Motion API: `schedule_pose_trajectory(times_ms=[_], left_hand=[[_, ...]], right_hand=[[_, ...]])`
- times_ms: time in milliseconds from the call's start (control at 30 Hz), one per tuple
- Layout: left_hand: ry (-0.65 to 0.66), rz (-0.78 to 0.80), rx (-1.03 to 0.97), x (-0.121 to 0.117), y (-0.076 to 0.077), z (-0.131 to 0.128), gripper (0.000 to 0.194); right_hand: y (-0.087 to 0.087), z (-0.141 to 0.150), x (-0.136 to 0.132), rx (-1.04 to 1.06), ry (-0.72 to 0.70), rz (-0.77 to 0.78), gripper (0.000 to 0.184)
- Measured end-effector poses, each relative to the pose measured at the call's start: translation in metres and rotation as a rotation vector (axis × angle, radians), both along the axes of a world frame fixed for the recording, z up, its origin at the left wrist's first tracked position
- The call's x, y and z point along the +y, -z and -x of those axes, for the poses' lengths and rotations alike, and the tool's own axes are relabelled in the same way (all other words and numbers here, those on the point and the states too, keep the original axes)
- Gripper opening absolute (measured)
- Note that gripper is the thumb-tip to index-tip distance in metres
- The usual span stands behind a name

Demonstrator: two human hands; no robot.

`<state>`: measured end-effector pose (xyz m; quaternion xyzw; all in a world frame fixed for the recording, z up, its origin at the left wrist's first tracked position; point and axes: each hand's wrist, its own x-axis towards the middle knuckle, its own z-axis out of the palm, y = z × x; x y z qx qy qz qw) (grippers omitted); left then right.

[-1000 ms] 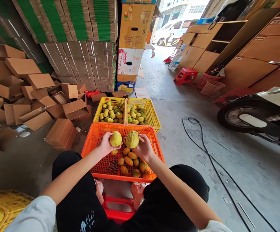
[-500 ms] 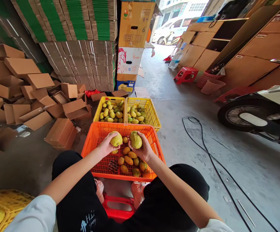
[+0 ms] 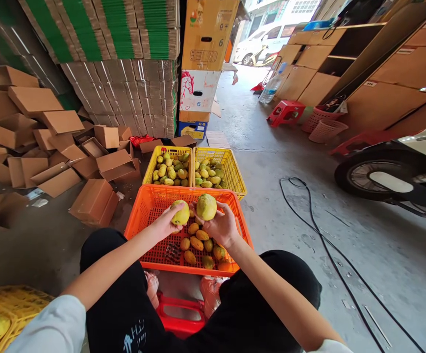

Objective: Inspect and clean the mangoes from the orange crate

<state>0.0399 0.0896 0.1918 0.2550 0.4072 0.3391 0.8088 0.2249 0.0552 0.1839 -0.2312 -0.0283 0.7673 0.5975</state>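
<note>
My left hand point(image 3: 168, 221) is closed round a yellow-green fruit point(image 3: 181, 214), with the thumb along its upper side. In my right hand point(image 3: 223, 226) sits a second rounded yellow-green fruit point(image 3: 206, 207), cupped by the fingers from below and the right. The two fruits are close together above an orange plastic crate point(image 3: 150, 264). Inside that crate lie several smaller orange-yellow fruits point(image 3: 197, 243), mostly in its right half. The exact kind of fruit cannot be made out. My hands hide part of the crate's contents.
Two yellow crates point(image 3: 231, 162) with greenish-yellow fruits stand just beyond the orange one. Another yellow crate point(image 3: 10, 306) holds larger fruits at lower left. Loose cardboard boxes point(image 3: 91, 201) are heaped on the left. A black cable point(image 3: 313, 228) and a motorbike wheel point(image 3: 370, 174) are on the right.
The fruit in my right hand has turned and risen slightly. My left hand with its fruit has moved a little to the right, nearer the other.
</note>
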Motion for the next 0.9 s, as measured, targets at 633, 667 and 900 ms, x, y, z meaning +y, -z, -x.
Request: schedule_pose_trajectory(times_ms=[633, 667, 900], left_hand=[[-0.063, 0.064, -0.159, 0.001, -0.02, 0.001, 0.019], [-0.059, 0.041, -0.164, 0.0, -0.018, 0.002, 0.018], [-0.074, 0.014, -0.17, 0.0, -0.013, 0.003, 0.021]], right_hand=[[0.0, -0.002, 0.001, -0.044, 0.032, 0.084, 0.02], [0.001, -0.002, 0.001, -0.03, 0.031, 0.088, 0.022], [0.007, -0.004, 0.005, 0.048, 0.054, 0.068, 0.04]])
